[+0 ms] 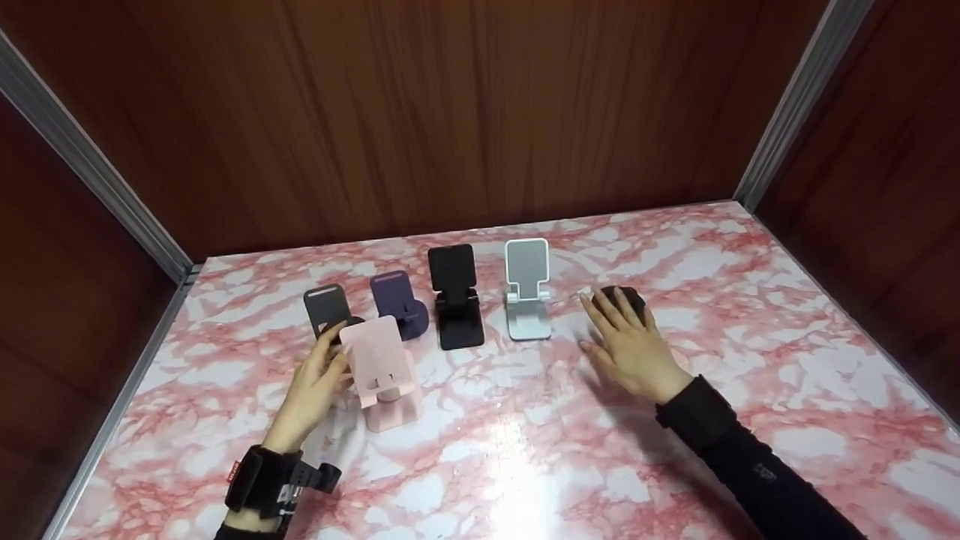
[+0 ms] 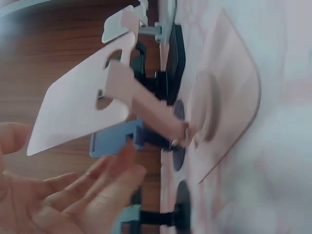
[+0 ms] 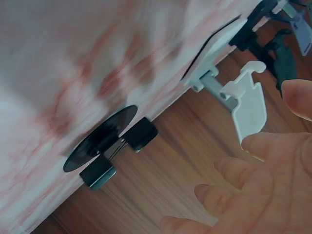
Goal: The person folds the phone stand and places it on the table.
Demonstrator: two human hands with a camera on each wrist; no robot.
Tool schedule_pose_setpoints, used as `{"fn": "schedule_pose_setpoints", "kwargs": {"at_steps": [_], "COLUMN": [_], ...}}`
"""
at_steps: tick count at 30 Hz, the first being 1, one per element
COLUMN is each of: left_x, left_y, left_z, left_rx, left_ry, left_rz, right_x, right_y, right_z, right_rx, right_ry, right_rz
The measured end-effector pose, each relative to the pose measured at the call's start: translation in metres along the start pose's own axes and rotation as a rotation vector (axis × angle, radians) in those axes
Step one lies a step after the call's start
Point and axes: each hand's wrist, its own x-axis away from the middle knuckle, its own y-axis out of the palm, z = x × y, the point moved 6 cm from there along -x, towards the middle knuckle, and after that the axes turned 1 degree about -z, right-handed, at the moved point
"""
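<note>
A pink phone stand stands upright on the left of the table, its plate tilted back. My left hand is beside its left edge; in the left wrist view the fingers are loosely extended and show a gap from the pink plate. On the right, my right hand hovers with spread fingers over a black round-based phone stand, partly covering it from above. The right wrist view shows that stand's disc base on the table, with the fingers apart from it.
Behind stand a dark grey phone stand, a purple one, a black one and a white-silver one, in a row. A wooden panel closes the back of the pink marbled table.
</note>
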Motion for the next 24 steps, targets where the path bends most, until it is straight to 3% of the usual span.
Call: {"fn": "schedule_pose_setpoints", "kwargs": {"at_steps": [6,10,18,24], "left_x": [-0.001,-0.001,-0.004,-0.006], "left_y": [-0.002,-0.001,-0.001,0.002], "left_z": [-0.007,-0.010,-0.012,-0.008], "left_rx": [0.179,0.263,0.269,0.269], "left_ry": [-0.028,-0.049,-0.032,0.043], "left_rz": [0.150,0.187,0.195,0.213], "right_x": [0.003,0.006,0.006,0.006], "right_y": [0.003,0.004,0.002,0.004], "right_z": [-0.008,-0.012,-0.016,-0.019], "right_rx": [-0.003,-0.016,-0.018,-0.012], "right_ry": [-0.021,-0.027,-0.034,-0.026], "right_rz": [0.016,0.018,0.025,0.006]}}
